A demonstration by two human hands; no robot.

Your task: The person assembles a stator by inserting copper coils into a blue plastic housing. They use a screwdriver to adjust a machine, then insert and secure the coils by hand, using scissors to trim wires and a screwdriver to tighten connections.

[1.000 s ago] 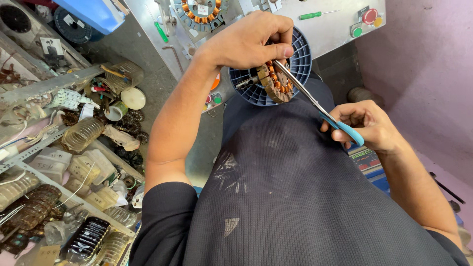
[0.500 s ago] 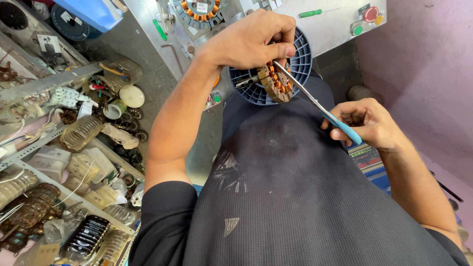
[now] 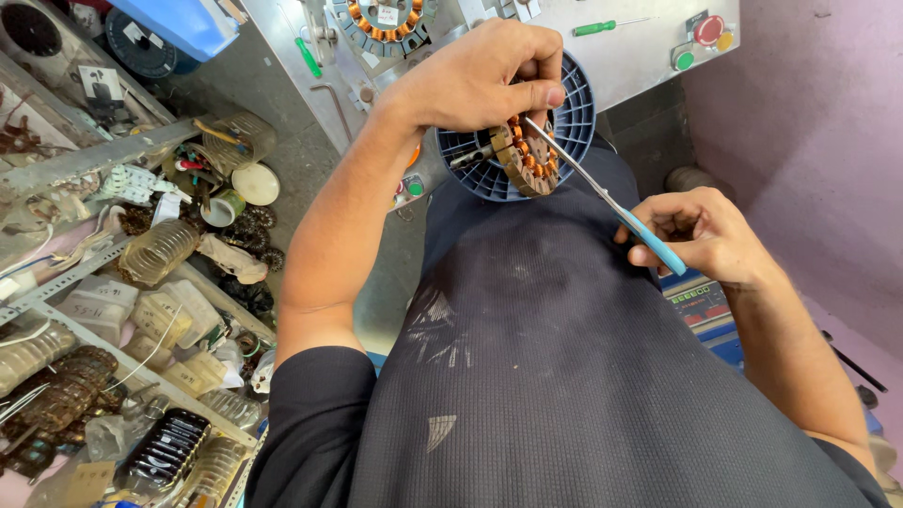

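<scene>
Cluttered workshop, seen from above. At far left, metal shelving [image 3: 56, 310] packed with clear plastic bottles [image 3: 160, 249], wound copper coils [image 3: 56, 400], paper-tagged bags and a dark ribbed part [image 3: 165, 450]. Further up, a small white cup [image 3: 224, 207] and a round cream lid [image 3: 255, 183] among loose wires, with a blue box [image 3: 183, 23] at the top edge. Right of these, a grey metal bench [image 3: 640, 47] along the top, carrying a ring-shaped stator with orange windings [image 3: 386, 21], a green-handled screwdriver [image 3: 602, 26] and, toward its right end, red, yellow and green push buttons [image 3: 705, 38].

Near centre, left hand [image 3: 480, 75] stretched forward, fingers [image 3: 536, 94] closed around a small brown stator with copper windings [image 3: 527, 155], thumb pressed over its top edge. Stator held in the air just in front of a dark blue ribbed fan housing [image 3: 574, 122], which sits below the bench edge. Dark shirt [image 3: 564, 376] filling the lower middle.

Running right from the stator, a slim metal tool with a light blue handle [image 3: 649, 240], its tip touching the windings beside the thumb. Right hand [image 3: 705, 235] well apart from the left, fingers curled shut on the blue handle, shaft angled up and leftward. Below that wrist, a blue device with a small display [image 3: 696, 306]. At far right, a pinkish purple wall [image 3: 818, 141].
</scene>
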